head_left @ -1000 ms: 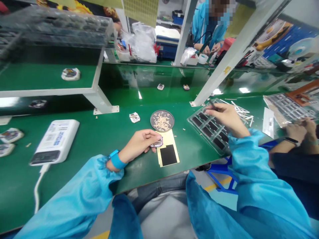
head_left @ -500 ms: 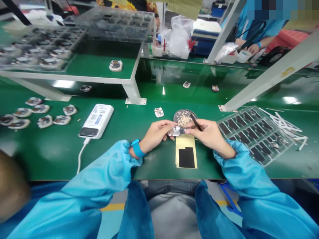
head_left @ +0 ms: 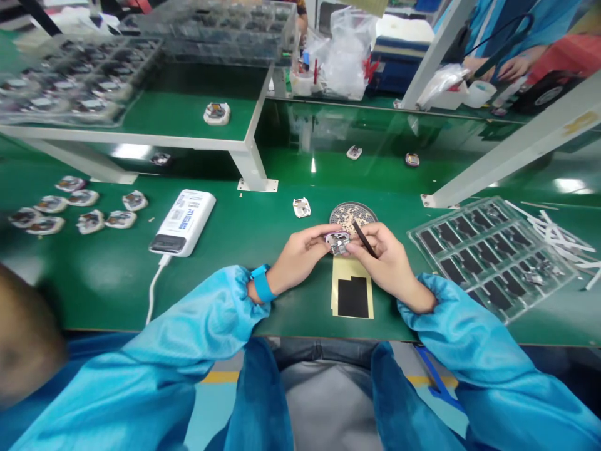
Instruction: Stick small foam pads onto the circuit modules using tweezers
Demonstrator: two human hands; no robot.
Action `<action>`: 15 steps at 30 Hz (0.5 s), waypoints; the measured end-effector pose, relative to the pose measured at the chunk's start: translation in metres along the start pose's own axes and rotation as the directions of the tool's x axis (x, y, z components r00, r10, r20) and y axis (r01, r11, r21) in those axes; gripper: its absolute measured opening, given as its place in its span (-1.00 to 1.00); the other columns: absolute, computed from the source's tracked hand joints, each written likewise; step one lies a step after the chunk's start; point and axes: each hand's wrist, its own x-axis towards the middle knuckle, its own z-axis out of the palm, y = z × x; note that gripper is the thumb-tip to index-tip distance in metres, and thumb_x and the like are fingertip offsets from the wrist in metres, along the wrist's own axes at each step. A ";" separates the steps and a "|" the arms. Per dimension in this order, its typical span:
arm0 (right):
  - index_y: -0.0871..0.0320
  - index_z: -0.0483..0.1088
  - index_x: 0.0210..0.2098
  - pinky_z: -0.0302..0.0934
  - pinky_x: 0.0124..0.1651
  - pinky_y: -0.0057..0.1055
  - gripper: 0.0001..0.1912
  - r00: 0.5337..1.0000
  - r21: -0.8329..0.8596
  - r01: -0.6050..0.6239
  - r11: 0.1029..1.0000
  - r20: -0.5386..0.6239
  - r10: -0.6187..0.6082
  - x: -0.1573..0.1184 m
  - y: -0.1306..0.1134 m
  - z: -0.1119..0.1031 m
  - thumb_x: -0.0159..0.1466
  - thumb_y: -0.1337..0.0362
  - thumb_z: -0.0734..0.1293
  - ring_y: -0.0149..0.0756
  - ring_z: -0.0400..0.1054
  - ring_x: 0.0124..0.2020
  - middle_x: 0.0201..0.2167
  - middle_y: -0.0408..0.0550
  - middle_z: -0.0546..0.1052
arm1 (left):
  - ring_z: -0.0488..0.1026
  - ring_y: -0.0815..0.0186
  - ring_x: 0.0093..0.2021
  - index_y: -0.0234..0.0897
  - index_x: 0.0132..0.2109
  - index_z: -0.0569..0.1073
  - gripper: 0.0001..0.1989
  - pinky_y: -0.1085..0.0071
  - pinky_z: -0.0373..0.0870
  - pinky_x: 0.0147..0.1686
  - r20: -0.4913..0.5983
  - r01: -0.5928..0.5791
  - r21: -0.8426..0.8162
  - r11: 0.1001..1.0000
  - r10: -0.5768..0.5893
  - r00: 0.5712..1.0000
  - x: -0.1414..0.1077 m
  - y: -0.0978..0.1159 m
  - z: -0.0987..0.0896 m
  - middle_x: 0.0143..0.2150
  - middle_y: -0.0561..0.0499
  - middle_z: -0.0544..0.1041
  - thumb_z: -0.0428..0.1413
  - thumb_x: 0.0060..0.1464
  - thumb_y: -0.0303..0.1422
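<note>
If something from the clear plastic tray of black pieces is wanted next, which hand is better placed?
Probably the right hand: it is nearer the clear rectangular plastic tray and holds a slim dark tool. The left hand is farther, gripping the small rounded purple-rimmed casing.

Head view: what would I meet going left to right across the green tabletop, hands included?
Loose cases, power bank, left hand, held case, right hand, clear tray.
</note>
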 end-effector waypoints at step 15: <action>0.06 0.29 -0.27 0.40 -0.21 -0.32 -0.71 0.995 -0.047 -0.003 0.999 -0.101 -0.002 0.002 0.000 0.004 0.24 0.18 0.50 -0.30 0.51 -0.29 -0.36 -0.16 0.54 | 0.27 0.47 -0.42 -0.29 0.23 0.49 -0.45 0.49 0.23 -0.45 0.006 -0.019 0.118 0.993 0.019 1.000 -0.001 -0.005 0.005 -0.06 -0.11 0.60 0.29 0.09 -0.32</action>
